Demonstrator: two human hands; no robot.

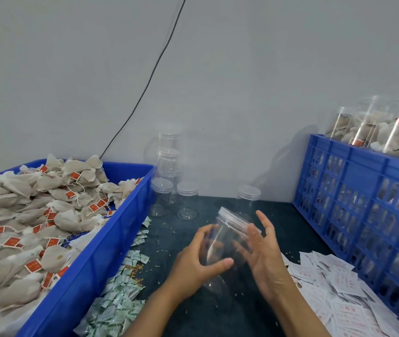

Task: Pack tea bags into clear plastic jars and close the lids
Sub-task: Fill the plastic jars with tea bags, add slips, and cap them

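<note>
An empty clear plastic jar [227,242] with its lid [238,218] on is tilted above the dark table. My left hand [198,261] grips the jar's body, thumb across the front. My right hand [264,254] is beside the jar near the lid, fingers spread and fairly straight, palm towards it. A blue bin [111,239] at left is heaped with tea bags [35,215] that carry red tags.
Several empty lidded jars [169,181] stand stacked at the back by the wall. A blue crate [364,203] at right holds filled jars [385,127]. Green-white sachets [118,295] lie beside the bin, white paper slips [334,288] at right. A black cable [149,76] runs down the wall.
</note>
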